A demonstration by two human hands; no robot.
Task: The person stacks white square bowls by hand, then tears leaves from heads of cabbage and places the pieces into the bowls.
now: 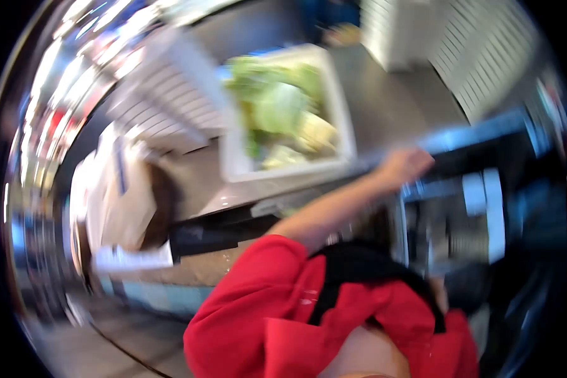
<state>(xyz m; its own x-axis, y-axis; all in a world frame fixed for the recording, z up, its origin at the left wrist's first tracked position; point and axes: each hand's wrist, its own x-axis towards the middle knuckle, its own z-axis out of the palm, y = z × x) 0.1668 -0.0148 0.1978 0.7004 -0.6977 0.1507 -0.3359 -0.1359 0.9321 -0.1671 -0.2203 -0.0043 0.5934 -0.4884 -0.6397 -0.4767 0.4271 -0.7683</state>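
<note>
My left arm stretches across to the right, and my left hand (406, 167) is over the front edge of the metal counter (384, 94). Its fingers look bent, but motion smears them and I cannot make out anything in them. Just below it is a grey and white open box or frame (496, 217) with a dark inside. My right hand (439, 293) shows only as a small patch beside the black apron strap, its fingers hidden. Left of my left hand, a white plastic tub (290, 172) holds pale green leafy vegetables (280, 107), like cabbage or lettuce.
White slatted crates (170, 94) stand left of the tub, with more crates (479, 57) at the back right. A large pale bag or sack (123, 195) sits at the left. A dark cable (123, 349) lies on the floor (94, 359). The whole view is blurred.
</note>
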